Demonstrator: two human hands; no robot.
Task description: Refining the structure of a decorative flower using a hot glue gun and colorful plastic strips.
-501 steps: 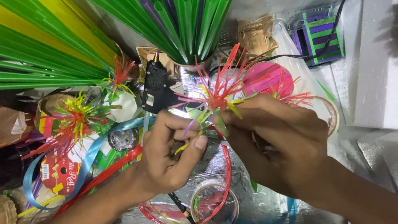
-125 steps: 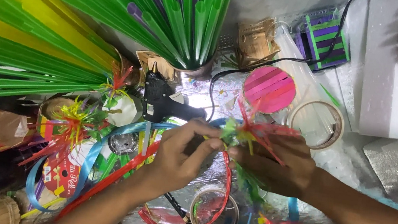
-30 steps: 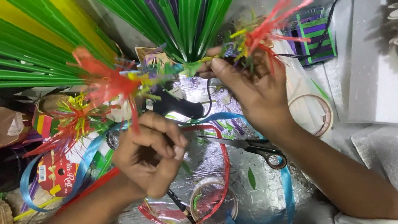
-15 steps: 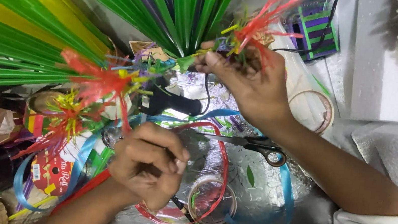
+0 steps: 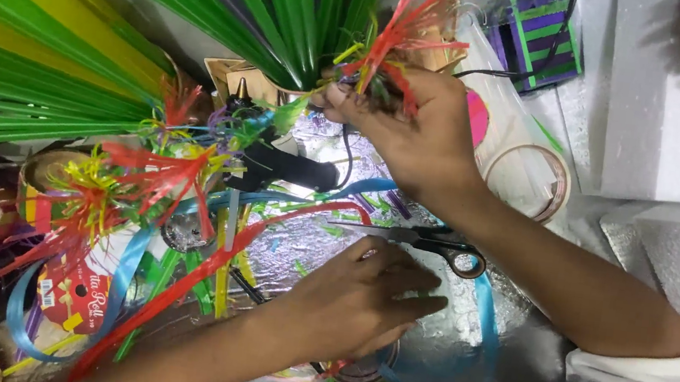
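Right hand (image 5: 416, 136) at 12 o'clock pinches red straw flower (image 5: 393, 38) by base, keeping frayed petals free. Left hand (image 5: 361, 302) at 6 o'clock, fingers loosely open, holds nothing, just below scissors (image 5: 429, 243) on foil-covered desk (image 5: 460, 335).

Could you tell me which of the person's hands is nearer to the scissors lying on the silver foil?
The left. The left hand rests flat on the foil just below the scissors, nearly touching them, while the right hand is up by the green straws, holding a red fringed flower.
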